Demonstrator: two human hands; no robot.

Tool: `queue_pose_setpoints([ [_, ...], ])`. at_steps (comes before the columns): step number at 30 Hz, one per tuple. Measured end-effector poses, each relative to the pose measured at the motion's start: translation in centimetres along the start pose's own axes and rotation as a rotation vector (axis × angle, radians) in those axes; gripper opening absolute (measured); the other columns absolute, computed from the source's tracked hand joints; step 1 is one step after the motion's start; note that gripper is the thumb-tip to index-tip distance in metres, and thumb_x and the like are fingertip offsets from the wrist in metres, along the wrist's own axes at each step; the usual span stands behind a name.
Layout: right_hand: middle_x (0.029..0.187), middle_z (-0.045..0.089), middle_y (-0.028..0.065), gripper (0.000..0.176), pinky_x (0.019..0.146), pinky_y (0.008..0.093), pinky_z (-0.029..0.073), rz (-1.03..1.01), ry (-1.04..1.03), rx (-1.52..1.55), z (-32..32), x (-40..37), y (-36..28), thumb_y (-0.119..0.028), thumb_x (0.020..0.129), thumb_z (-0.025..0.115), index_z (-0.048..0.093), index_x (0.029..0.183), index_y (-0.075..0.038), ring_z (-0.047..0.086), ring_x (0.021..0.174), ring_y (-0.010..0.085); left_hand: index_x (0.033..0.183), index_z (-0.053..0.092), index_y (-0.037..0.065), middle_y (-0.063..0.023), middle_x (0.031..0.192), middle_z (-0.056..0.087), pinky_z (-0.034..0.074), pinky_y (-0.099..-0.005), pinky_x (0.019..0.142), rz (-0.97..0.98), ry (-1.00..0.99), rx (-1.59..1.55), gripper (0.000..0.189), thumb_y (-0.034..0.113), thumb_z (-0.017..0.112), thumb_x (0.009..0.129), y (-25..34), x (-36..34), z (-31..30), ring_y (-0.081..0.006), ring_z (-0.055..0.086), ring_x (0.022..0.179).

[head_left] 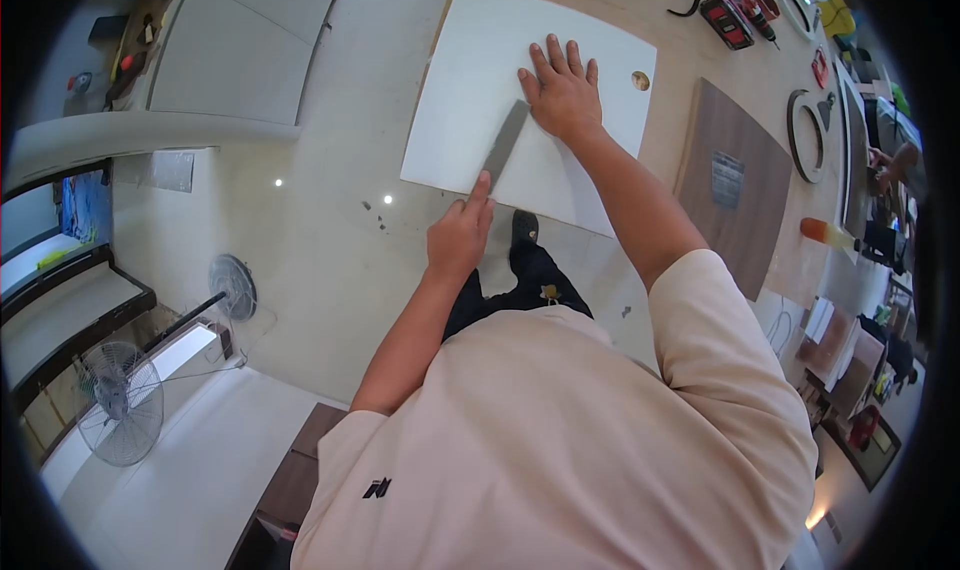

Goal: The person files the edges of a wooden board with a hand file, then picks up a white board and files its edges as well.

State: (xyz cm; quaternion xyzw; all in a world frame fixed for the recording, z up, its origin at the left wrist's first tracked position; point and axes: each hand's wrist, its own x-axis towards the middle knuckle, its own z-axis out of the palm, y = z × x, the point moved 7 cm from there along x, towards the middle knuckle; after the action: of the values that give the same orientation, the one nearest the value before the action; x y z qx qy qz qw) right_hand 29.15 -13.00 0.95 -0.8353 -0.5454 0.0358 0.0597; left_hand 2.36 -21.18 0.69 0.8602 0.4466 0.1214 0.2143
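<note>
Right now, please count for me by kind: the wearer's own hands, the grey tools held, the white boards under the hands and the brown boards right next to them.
Left hand and right hand: 2
Grey tool: 1
White board: 1
Brown board: 1
Total: 5

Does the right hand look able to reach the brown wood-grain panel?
Probably yes: the right hand lies flat on the white board, grasping nothing, and the wood-grain panel lies nearby to its right, with nothing visible blocking.
</note>
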Motion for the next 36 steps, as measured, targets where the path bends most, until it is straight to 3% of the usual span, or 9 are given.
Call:
queue_pose_setpoints([
  [2,0.167,0.028,0.0067,0.059,0.126,0.0538,0.012,-0.011,0.034,-0.009,-0.5,0.5,0.0,-0.052,0.107,0.032,0.041,0.156,-0.022,0.019,0.155,0.0321,0.149,0.051,0.028,-0.0101,0.074,0.061,0.053,-0.0458,0.055,0.041,0.024,-0.013,0.055,0.027,0.068,0.096,-0.2,0.1,-0.5,-0.0335,0.063,0.059],
  [8,0.167,0.029,0.0051,0.055,0.126,0.0534,0.013,0.01,0.065,0.01,0.0,0.5,0.1,-0.049,0.107,0.033,0.043,0.155,-0.024,0.021,0.155,0.0314,0.149,0.051,0.027,-0.0084,0.072,0.059,0.052,-0.0434,0.051,-0.059,0.024,0.003,0.054,0.029,0.066,0.097,-8.4,-10.2,-2.2,-0.0303,0.062,0.058],
  [14,0.165,0.031,0.0068,0.054,0.125,0.0558,0.015,-0.001,0.073,0.032,0.2,0.5,0.2,-0.047,0.107,0.034,0.044,0.154,-0.022,0.021,0.154,0.0328,0.147,0.053,0.026,-0.0084,0.07,0.059,0.052,-0.0425,0.05,0.076,0.045,-0.012,0.054,0.028,0.069,0.096,-1.3,0.4,-0.9,-0.0291,0.062,0.058],
  [17,0.165,0.032,0.0075,0.054,0.124,0.0564,0.014,0.087,0.044,0.063,0.2,0.6,-0.3,-0.046,0.107,0.034,0.044,0.154,-0.021,0.021,0.154,0.0329,0.148,0.052,0.026,-0.0085,0.07,0.059,0.052,-0.043,0.051,0.036,0.108,-0.024,0.052,0.029,0.066,0.098,-5.0,-4.3,-2.7,-0.0296,0.061,0.057],
  [20,0.165,0.032,0.0076,0.055,0.124,0.0565,0.013,0.102,0.078,0.049,-0.1,0.2,-0.8,-0.045,0.106,0.034,0.044,0.154,-0.02,0.021,0.154,0.033,0.148,0.052,0.026,-0.0088,0.07,0.059,0.052,-0.0432,0.052,-0.075,0.043,-0.025,0.052,0.029,0.065,0.098,-8.7,-8.8,-4.0,-0.0299,0.062,0.058],
  [26,0.166,0.03,0.0076,0.055,0.125,0.0562,0.013,0.101,0.078,0.058,0.3,0.1,-0.7,-0.045,0.106,0.033,0.044,0.154,-0.019,0.021,0.155,0.0328,0.148,0.053,0.024,-0.009,0.07,0.059,0.052,-0.0426,0.052,0.064,0.063,-0.024,0.054,0.029,0.067,0.096,-2.5,0.6,-1.0,-0.0302,0.062,0.057],
  [29,0.166,0.029,0.007,0.056,0.125,0.0556,0.013,0.099,0.057,0.061,0.3,0.3,-0.6,-0.045,0.106,0.033,0.043,0.155,-0.019,0.021,0.155,0.0318,0.149,0.052,0.022,-0.011,0.074,0.062,0.053,-0.0432,0.058,0.049,0.049,-0.06,0.054,0.019,0.066,0.097,-4.0,-1.8,-2.6,-0.0308,0.064,0.064],
  [32,0.166,0.029,0.0066,0.056,0.125,0.0553,0.013,0.112,0.072,0.052,0.6,0.3,-0.6,-0.045,0.106,0.033,0.043,0.155,-0.019,0.02,0.155,0.0312,0.15,0.051,0.021,-0.0114,0.074,0.062,0.053,-0.044,0.058,-0.063,0.002,-0.032,0.053,0.022,0.065,0.098,-8.8,-8.2,-4.0,-0.0326,0.063,0.064],
  [36,0.167,0.029,0.0053,0.056,0.125,0.0545,0.013,0.115,0.061,0.007,0.6,0.5,-0.8,-0.046,0.107,0.032,0.042,0.155,-0.021,0.02,0.155,0.0304,0.149,0.051,0.027,-0.0092,0.073,0.06,0.053,-0.0431,0.052,0.006,0.031,-0.038,0.054,0.029,0.066,0.097,-8.2,-5.2,-1.9,-0.0307,0.063,0.058],
])
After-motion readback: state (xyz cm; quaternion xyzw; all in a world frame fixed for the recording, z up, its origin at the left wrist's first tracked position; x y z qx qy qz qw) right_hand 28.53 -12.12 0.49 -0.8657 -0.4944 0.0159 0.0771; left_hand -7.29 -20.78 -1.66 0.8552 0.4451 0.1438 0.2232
